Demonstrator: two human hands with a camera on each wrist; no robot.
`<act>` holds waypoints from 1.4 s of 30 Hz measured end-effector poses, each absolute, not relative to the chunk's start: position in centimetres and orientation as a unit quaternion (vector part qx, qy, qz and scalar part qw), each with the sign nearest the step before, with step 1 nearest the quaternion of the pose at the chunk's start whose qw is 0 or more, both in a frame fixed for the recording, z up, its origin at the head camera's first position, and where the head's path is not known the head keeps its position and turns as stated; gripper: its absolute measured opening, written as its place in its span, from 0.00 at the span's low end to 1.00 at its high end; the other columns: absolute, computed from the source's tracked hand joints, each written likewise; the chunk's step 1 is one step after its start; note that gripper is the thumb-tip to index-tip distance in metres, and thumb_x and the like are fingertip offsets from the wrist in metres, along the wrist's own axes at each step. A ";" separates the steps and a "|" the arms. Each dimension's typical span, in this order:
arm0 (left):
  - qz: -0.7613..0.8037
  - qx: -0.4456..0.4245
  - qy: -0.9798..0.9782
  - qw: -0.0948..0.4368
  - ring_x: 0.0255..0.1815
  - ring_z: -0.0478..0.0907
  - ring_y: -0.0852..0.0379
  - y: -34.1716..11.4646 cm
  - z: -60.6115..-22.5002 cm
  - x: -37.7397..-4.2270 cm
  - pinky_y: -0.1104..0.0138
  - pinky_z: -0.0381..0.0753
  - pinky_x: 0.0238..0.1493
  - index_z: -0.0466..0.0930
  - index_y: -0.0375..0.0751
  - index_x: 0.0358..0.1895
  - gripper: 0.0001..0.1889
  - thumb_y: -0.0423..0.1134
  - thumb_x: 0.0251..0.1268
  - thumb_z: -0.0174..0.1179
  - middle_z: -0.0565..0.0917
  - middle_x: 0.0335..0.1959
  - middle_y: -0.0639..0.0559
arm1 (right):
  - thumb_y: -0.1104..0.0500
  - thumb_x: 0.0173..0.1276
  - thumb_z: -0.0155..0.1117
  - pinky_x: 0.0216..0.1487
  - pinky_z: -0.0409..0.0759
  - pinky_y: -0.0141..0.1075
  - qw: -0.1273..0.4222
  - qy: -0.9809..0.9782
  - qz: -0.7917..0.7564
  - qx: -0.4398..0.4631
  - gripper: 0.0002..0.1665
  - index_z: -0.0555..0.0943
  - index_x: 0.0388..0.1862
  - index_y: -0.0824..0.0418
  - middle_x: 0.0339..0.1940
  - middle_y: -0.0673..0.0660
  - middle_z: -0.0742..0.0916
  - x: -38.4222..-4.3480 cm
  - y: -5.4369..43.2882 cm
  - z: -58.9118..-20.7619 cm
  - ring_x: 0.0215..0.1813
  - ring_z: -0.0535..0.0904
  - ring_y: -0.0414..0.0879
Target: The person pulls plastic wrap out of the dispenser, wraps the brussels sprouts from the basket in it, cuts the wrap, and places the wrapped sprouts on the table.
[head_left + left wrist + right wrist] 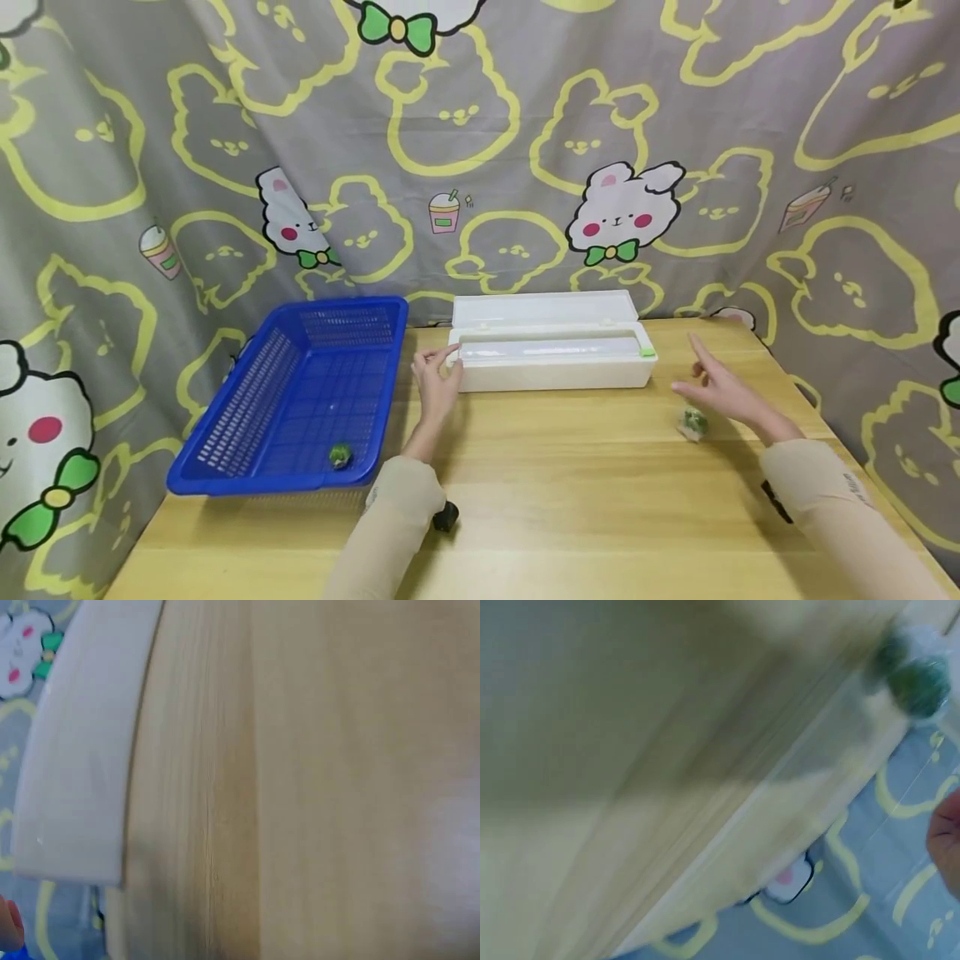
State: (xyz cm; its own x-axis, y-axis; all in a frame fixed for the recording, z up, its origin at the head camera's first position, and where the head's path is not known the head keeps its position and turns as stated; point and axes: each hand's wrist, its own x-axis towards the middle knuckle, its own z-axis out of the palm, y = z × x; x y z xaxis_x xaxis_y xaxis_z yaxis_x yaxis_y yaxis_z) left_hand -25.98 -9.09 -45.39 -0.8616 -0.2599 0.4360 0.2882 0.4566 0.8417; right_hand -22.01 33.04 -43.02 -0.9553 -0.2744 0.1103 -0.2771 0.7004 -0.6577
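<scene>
Your right hand, right of the frame, holds forefinger and thumb spread; the right wrist view crops it heavily. Just below lies a wrapped green bundle, its contents indistinct. Your left hand, near centre, is at the left end of the white box; whether it pinches, I cannot tell. At left, the blue basket contains a second green bundle. Beyond, the frame cuts off the curtain.

beige sleeves with dark lettering
</scene>
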 end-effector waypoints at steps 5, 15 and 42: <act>-0.493 0.013 -0.844 0.212 0.58 0.52 0.40 -9.4 -46.2 -27.6 0.49 0.58 0.53 0.81 0.43 0.48 0.17 0.41 0.54 0.62 0.59 0.58 0.33 | 0.53 0.67 0.56 0.35 0.62 0.36 0.037 -0.911 0.387 0.141 0.47 0.38 0.72 0.62 0.40 0.67 0.65 -24.1 30.8 -43.7 0.39 0.59 0.51; -0.453 -0.016 -0.882 0.126 0.62 0.47 0.39 -9.5 -46.3 -29.1 0.45 0.57 0.54 0.82 0.44 0.46 0.16 0.44 0.54 0.62 0.55 0.62 0.33 | 0.53 0.68 0.54 0.43 0.60 0.48 0.022 -0.908 0.392 0.146 0.33 0.61 0.66 0.68 0.40 0.69 0.66 -27.8 29.4 -44.3 0.41 0.55 0.55; -0.447 -0.006 -0.877 0.175 0.48 0.67 0.42 -8.0 -44.3 -31.3 0.46 0.53 0.53 0.80 0.35 0.30 0.11 0.41 0.60 0.58 0.81 0.38 0.41 | 0.63 0.70 0.48 0.36 0.63 0.39 0.102 -0.917 0.359 0.139 0.13 0.74 0.28 0.69 0.29 0.60 0.71 -30.4 27.5 -43.8 0.35 0.64 0.50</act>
